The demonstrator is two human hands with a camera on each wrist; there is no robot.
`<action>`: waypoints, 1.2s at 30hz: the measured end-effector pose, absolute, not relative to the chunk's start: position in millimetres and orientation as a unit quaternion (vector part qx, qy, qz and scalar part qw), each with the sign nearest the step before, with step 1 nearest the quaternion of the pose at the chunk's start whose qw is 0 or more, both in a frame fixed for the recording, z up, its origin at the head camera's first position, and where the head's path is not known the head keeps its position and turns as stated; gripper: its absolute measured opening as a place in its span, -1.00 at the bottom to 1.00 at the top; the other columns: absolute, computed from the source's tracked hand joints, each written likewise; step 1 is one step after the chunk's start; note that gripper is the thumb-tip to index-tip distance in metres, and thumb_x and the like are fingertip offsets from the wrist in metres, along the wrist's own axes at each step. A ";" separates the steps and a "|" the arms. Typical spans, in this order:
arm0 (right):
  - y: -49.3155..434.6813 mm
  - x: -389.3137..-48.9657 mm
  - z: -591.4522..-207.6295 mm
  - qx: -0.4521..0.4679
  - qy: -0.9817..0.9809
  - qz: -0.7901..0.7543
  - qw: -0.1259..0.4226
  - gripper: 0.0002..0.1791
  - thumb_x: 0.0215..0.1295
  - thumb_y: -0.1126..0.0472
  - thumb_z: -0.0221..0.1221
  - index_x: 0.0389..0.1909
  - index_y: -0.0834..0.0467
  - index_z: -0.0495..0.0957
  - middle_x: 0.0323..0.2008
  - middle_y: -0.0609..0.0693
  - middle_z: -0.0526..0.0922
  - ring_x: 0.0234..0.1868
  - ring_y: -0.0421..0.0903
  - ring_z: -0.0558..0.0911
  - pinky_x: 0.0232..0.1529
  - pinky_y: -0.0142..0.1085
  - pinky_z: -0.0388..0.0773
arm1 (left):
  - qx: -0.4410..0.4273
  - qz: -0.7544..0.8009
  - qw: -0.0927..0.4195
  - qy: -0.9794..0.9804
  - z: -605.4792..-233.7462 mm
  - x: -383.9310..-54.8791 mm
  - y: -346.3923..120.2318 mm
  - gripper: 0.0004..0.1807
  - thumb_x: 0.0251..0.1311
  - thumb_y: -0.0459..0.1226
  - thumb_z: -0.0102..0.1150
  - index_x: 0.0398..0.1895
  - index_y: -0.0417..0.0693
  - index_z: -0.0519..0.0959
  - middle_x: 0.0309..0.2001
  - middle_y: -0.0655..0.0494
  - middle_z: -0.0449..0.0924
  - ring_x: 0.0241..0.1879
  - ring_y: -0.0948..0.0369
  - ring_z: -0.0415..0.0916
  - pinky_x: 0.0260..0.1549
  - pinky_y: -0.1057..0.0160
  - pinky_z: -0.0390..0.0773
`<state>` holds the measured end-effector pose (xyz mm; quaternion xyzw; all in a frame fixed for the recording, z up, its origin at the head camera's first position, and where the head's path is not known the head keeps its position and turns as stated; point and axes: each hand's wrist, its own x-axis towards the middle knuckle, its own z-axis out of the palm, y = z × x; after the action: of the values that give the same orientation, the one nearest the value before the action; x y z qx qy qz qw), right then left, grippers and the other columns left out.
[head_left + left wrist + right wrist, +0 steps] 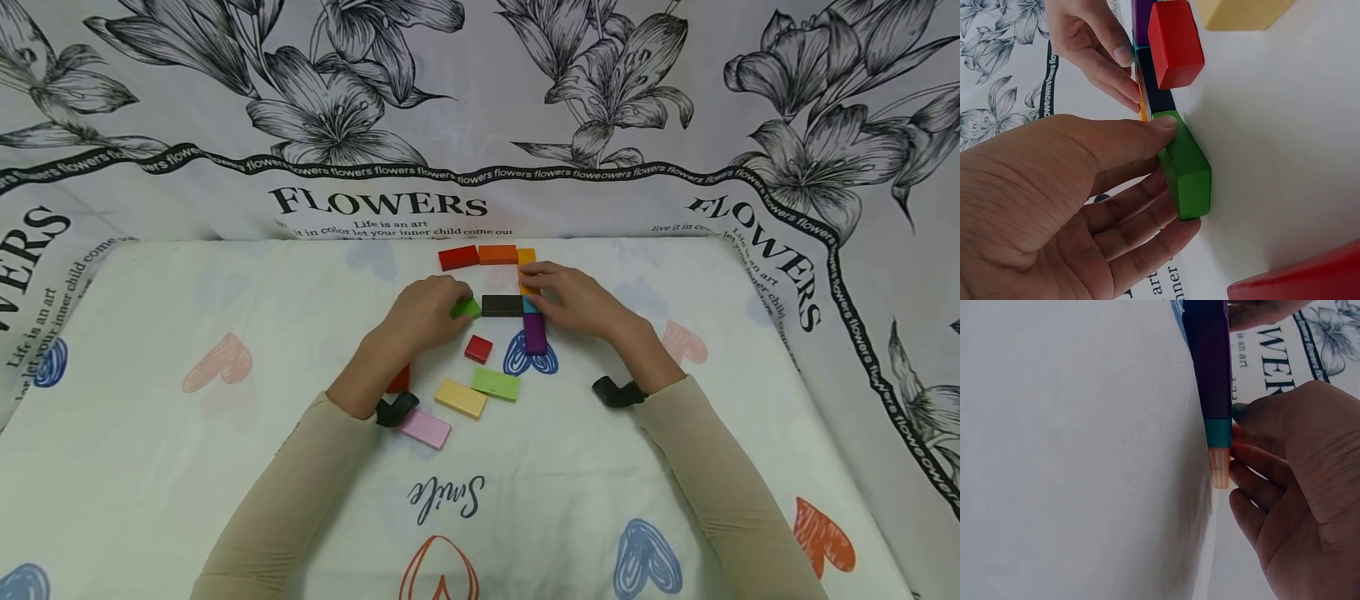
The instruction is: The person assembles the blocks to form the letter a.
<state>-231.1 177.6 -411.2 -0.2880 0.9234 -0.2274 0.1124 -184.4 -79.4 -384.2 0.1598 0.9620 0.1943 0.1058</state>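
Green block [466,308] sat at about three o'clock from the middle of the left hand [427,312], between its thumb and fingers. The left hand had it pinched: in the left wrist view the thumb pressed the end nearest the black block [502,306], while the fingers lay along the opposite side and round the far end. Such a hold probably served to line the green block up with the black block, which lay at its three o'clock with the ends meeting or all but meeting.

From the green block, the right hand [576,298] was at three o'clock, its fingers loosely extended and clasped round nothing, the tips touching the yellow block [527,256] and the thumb beside the teal block [530,305]. That light touch seemed meant to steady the column, where the purple block [535,333] stood at four o'clock from the green block. An orange block [498,255] at one o'clock and a long red block [458,258] at twelve ran on from the column's top.

Towards five and six o'clock, apart from both hands' fingers, lay a small red block [478,349], a light green block [495,384] and a pale yellow block [461,398], perhaps left within easy reach.
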 end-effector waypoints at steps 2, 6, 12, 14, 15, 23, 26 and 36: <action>178.0 -230.9 -411.1 -0.286 0.924 -0.227 0.113 -0.49 0.59 0.08 0.17 0.46 0.15 0.50 0.56 0.04 0.43 0.63 0.10 0.34 0.63 0.06 0.30 | 0.159 0.192 0.105 0.963 -384.7 -184.8 -79.2 -0.67 0.35 -0.23 0.39 0.12 -0.14 0.73 -0.10 -0.02 0.76 -0.12 0.03 0.60 0.06 0.07 0.66; 178.6 -231.1 -411.0 -0.291 0.923 -0.227 0.110 -0.49 0.59 0.09 0.17 0.46 0.15 0.50 0.55 0.04 0.44 0.62 0.10 0.35 0.63 0.06 0.30 | 0.158 0.192 0.103 0.963 -385.6 -185.2 -79.3 -0.66 0.35 -0.23 0.39 0.13 -0.15 0.73 -0.09 -0.03 0.76 -0.12 0.03 0.60 0.06 0.07 0.66; 178.2 -230.8 -410.0 -0.294 0.922 -0.228 0.110 -0.49 0.59 0.09 0.17 0.45 0.17 0.51 0.55 0.05 0.45 0.61 0.10 0.36 0.63 0.05 0.31 | 0.154 0.197 0.104 0.963 -386.1 -183.9 -78.5 -0.65 0.33 -0.22 0.41 0.13 -0.15 0.73 -0.09 -0.04 0.75 -0.11 0.02 0.59 0.06 0.08 0.67; 178.1 -230.3 -409.6 -0.292 0.922 -0.230 0.111 -0.49 0.59 0.09 0.17 0.45 0.17 0.50 0.55 0.05 0.44 0.62 0.10 0.36 0.63 0.06 0.30 | 0.152 0.198 0.106 0.963 -386.0 -183.5 -78.4 -0.65 0.33 -0.22 0.42 0.13 -0.15 0.73 -0.08 -0.04 0.75 -0.11 0.02 0.59 0.07 0.08 0.67; 178.1 -230.2 -409.5 -0.291 0.922 -0.230 0.112 -0.49 0.59 0.09 0.17 0.46 0.17 0.50 0.55 0.05 0.44 0.62 0.10 0.36 0.63 0.06 0.30 | 0.152 0.198 0.108 0.962 -385.8 -183.3 -78.7 -0.64 0.33 -0.22 0.42 0.14 -0.15 0.73 -0.07 -0.04 0.75 -0.10 0.02 0.60 0.07 0.08 0.67; 178.8 -230.0 -408.7 -0.295 0.921 -0.231 0.107 -0.49 0.60 0.10 0.15 0.46 0.17 0.50 0.55 0.05 0.44 0.61 0.10 0.36 0.63 0.05 0.31 | 0.145 0.206 0.114 0.961 -382.4 -182.6 -79.1 -0.59 0.32 -0.20 0.44 0.18 -0.15 0.72 -0.01 -0.06 0.77 -0.05 0.01 0.62 0.12 0.06 0.67; 179.0 -230.2 -408.5 -0.294 0.921 -0.231 0.107 -0.49 0.60 0.10 0.16 0.46 0.17 0.50 0.55 0.06 0.44 0.61 0.11 0.36 0.63 0.06 0.31 | 0.141 0.207 0.111 0.962 -382.7 -182.7 -78.6 -0.59 0.31 -0.19 0.44 0.18 -0.15 0.72 -0.02 -0.05 0.78 -0.06 0.02 0.62 0.11 0.06 0.67; 178.5 -231.7 -410.2 -0.292 0.920 -0.234 0.114 -0.49 0.59 0.09 0.16 0.46 0.16 0.50 0.56 0.04 0.44 0.62 0.10 0.35 0.63 0.05 0.30 | 0.139 0.211 0.104 0.962 -387.0 -181.8 -80.1 -0.58 0.31 -0.19 0.44 0.19 -0.15 0.71 -0.02 -0.05 0.77 -0.07 0.02 0.60 0.10 0.06 0.67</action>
<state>-231.7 178.5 -410.2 -0.2916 0.9204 -0.2344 0.1140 -181.8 -80.1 -387.0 0.1392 0.9620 0.2107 0.1035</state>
